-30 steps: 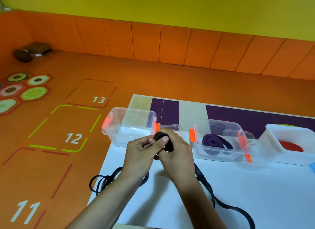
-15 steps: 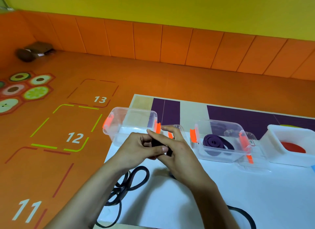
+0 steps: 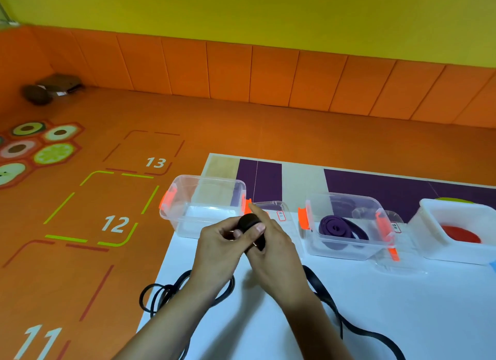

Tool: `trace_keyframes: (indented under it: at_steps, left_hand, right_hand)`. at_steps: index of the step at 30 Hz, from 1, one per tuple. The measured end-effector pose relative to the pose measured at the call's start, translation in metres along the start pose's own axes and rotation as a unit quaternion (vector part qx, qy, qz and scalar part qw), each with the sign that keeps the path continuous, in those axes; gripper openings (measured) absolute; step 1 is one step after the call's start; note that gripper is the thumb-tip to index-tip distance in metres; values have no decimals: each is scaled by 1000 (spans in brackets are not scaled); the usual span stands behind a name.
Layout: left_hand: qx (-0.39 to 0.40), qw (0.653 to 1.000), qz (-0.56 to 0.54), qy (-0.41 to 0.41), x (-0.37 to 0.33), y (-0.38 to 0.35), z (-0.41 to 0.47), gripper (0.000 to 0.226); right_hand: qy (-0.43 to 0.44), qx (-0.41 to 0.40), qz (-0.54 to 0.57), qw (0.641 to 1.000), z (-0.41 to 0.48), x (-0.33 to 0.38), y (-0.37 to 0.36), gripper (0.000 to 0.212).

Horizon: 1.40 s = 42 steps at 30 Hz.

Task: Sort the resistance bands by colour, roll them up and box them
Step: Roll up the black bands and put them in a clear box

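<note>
Head view, frame centre: your left hand [image 3: 217,245] and right hand [image 3: 273,248] both pinch the black band roll [image 3: 251,222]. Its loose tail [image 3: 330,303] trails lower right.

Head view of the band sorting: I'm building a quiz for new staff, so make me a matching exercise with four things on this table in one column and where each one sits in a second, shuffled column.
Things
1. black roll
2. purple band
3. red roll
4. loose black loops

Places
A. in the white tub
B. on the table, at its left edge
C. held between the left hand and right hand
D. in the middle clear box

Pairs: 1-C, 2-D, 3-A, 4-B.
</note>
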<state>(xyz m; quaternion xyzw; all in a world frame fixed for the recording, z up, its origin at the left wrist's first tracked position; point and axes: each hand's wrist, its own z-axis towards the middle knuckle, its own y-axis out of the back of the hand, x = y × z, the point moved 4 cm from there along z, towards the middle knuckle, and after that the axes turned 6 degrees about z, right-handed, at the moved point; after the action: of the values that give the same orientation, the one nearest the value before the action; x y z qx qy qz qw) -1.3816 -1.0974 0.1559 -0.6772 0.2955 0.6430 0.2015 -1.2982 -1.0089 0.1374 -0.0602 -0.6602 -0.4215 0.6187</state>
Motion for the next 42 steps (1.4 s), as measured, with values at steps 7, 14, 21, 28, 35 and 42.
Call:
trace_keyframes:
  at_steps: [7,14,21,28,35,42]
  left_hand:
    - [137,979,148,-40,-4,17,14,33]
    - [95,992,37,-68,-4,17,7,29]
    - [6,995,-92,-26,-4,17,5,23]
    - [0,991,-131,-18,-8,16,4,28]
    - [-50,991,-125,4,-6,11,-4,24]
    - [-69,990,-120,26,-3,7,-5,20]
  right_hand:
    - [66,61,-70,993,0,5,15,82]
    - [67,68,-56,994,1,14,22,82]
    - [-31,94,253,963,-2,14,24,49]
    - [-36,7,367,929,-2,11,23,27]
    - [-55,-13,368,928,-4,9,15,24]
    - [-92,36,379,920,-5,4,18,22]
